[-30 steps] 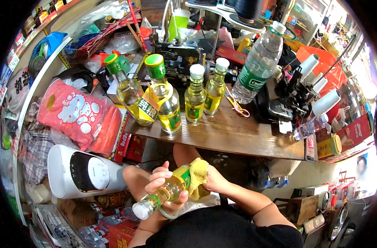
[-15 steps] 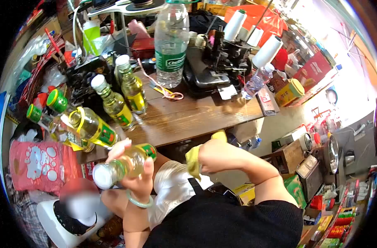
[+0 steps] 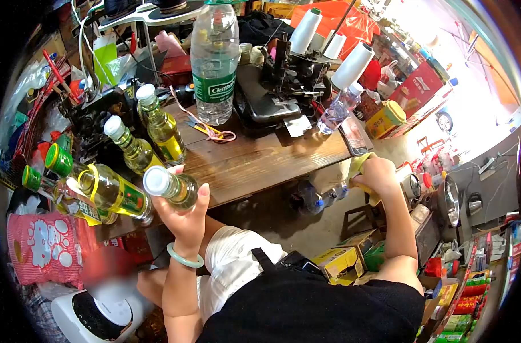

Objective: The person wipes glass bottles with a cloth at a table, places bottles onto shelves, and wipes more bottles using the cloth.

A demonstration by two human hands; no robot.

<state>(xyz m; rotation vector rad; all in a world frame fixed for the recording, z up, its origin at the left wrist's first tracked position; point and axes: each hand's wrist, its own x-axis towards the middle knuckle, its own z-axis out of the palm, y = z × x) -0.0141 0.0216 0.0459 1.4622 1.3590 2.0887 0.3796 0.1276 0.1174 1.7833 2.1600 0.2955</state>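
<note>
My left hand point(image 3: 183, 223) is wrapped round a glass bottle point(image 3: 182, 193) with a white cap, held near the table's front edge, cap toward the camera. A pale green bangle circles that wrist. My right hand point(image 3: 377, 176) is out to the right, closed on a yellow cloth point(image 3: 360, 168) by the table's right corner. On the wooden table point(image 3: 260, 166) stand two white-capped bottles, one point(image 3: 163, 128) behind the other point(image 3: 132, 147). Left of them are two green-capped bottles, the nearer one point(image 3: 120, 191) with a yellow band, the other point(image 3: 72, 197) with a paper tag.
A large water bottle point(image 3: 215, 68) stands behind scissors point(image 3: 206, 128) with pink cord. Farther right are a black machine point(image 3: 289, 80), white thread cones point(image 3: 353, 66) and a small clear bottle point(image 3: 340, 108). A pink bag point(image 3: 46, 246) lies left; a yellow box point(image 3: 337, 263) is on the floor.
My right hand has moved away to the right with the yellow cloth. My left hand has raised its bottle toward the table and tipped it more upright. The view has turned rightward.
</note>
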